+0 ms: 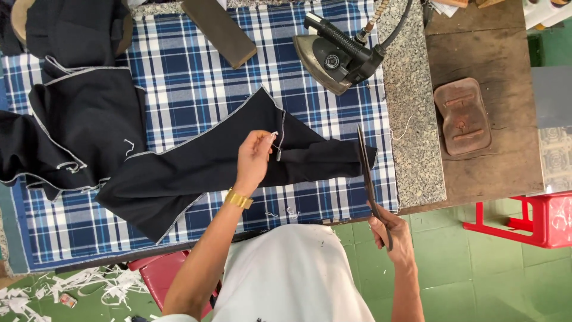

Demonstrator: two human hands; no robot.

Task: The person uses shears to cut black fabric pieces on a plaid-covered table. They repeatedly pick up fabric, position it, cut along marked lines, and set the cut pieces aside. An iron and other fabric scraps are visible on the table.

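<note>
while the left hand (253, 156) pinched a white thread (277, 142) above the dark fabric (226, 164), the right hand (393, 235) gripped closed scissors (366, 173), whose point could have snagged the cloth.

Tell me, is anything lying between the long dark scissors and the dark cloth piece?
Nothing visible does. The right hand holds the long dark scissors beside the end of the dark cloth piece, while the left hand pinches a white thread there.

Scissors' handles (381, 223) hidden inside right hand (394, 237). Dark fabric pile (71, 119) cut off at left & top edges. Thread bit (274, 136) at left hand's fingertips (265, 138) too small to tell.
</note>
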